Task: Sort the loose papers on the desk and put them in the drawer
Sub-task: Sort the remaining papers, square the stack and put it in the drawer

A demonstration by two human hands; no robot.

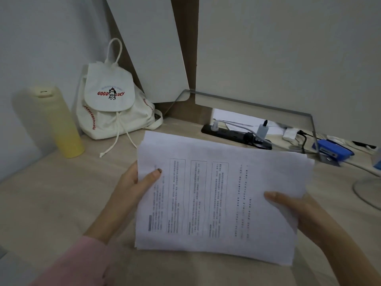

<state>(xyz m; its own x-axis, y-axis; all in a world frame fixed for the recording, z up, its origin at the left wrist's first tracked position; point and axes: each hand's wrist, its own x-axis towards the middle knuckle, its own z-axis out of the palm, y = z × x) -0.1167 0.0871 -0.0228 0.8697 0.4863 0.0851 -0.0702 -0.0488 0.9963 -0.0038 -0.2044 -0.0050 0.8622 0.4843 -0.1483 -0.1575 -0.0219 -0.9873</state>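
A stack of white printed papers [218,195] is held above the wooden desk [51,199], gathered into one pile with slightly uneven edges. My left hand [134,186] grips the stack's left edge, thumb on top and fingers hidden beneath. My right hand [296,211] grips the right edge the same way, thumb lying across the top sheet. No drawer is in view.
A yellow bottle [59,124] and a white drawstring backpack [111,104] stand at the back left. A black power strip [235,135] with plugs, more papers [233,118], cables and a blue stapler [332,150] lie under a shelf at the back right.
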